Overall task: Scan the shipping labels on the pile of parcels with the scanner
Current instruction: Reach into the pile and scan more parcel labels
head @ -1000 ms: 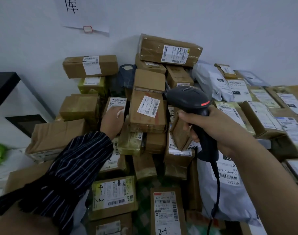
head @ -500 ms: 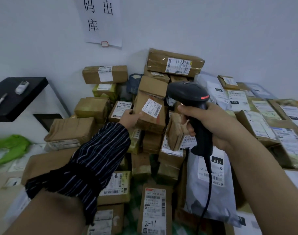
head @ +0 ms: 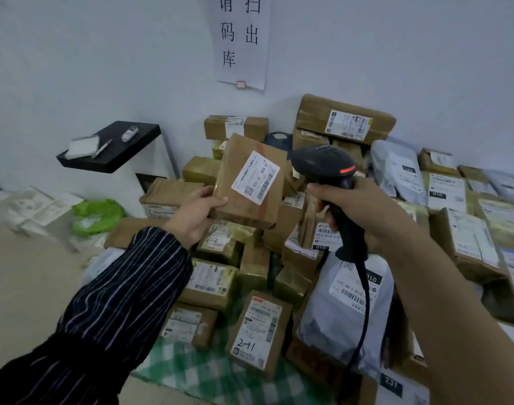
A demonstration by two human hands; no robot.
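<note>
My left hand (head: 196, 213) grips a brown cardboard parcel (head: 247, 200) by its lower left edge and holds it tilted above the pile, its white shipping label (head: 255, 177) facing me. My right hand (head: 356, 209) is wrapped round the handle of a black corded scanner (head: 326, 166), whose head sits just right of the held parcel, level with the label. A red light shows on the scanner's side. The pile of parcels (head: 258, 325) spreads below and behind both hands.
A black shelf (head: 133, 150) with a pen and small items juts from the wall at left. A green bag (head: 96, 216) lies below it. Grey mailer bags (head: 343, 305) and more boxes (head: 469, 238) fill the right. A paper sign (head: 241, 39) hangs on the wall.
My left hand has taken the labelled brown parcel off the stack and raised it, tilting its label up. The view has swung upward and left; the scanner stays beside the parcel.
</note>
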